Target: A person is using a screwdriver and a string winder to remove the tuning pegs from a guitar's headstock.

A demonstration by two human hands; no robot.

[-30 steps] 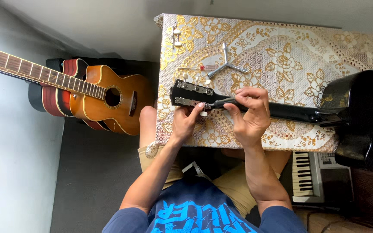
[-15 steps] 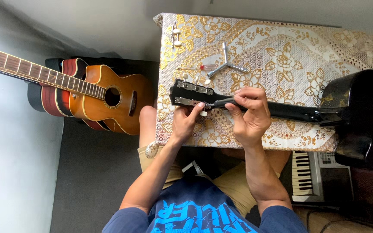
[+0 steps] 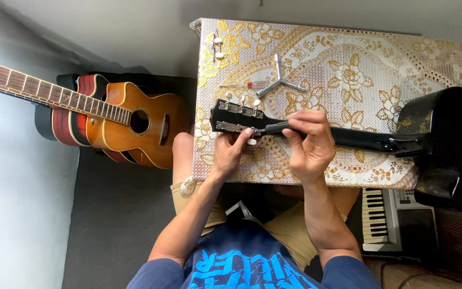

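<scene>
Surface: a table (image 3: 445, 59) under a gold and cream flowered cloth fills the upper right of the head view.
Black guitar: the black guitar (image 3: 445, 128) lies flat across the surface, its body hanging off the right end, its neck running left to the headstock (image 3: 233, 118) near the surface's left edge.
Other guitars: an orange acoustic guitar (image 3: 134, 126) leans against the wall to the left, a red one (image 3: 65, 123) just behind it, both well apart from the surface.
Keyboard: a small keyboard (image 3: 372, 214) sits low on the right, beside the person's knee and below the black guitar's body.
Right hand: the right hand (image 3: 308, 142) is curled over the neck just right of the headstock, fingers wrapped across the top and thumb under the near side, grasping it; the forearm rises straight up from the lap.
Left hand: the left hand (image 3: 231, 152) reaches up from below the headstock, wrist bent, fingertips pinched on a tuning peg (image 3: 251, 140) at the near edge of the headstock.
Three-armed wrench: a metal three-armed wrench (image 3: 279, 83) lies on the cloth above the headstock, apart from both hands.
Screwdriver: a thin screwdriver (image 3: 244, 85) lies just left of the wrench.
Loose pegs: two small white-knobbed pegs (image 3: 217, 47) rest near the surface's far left corner.
</scene>
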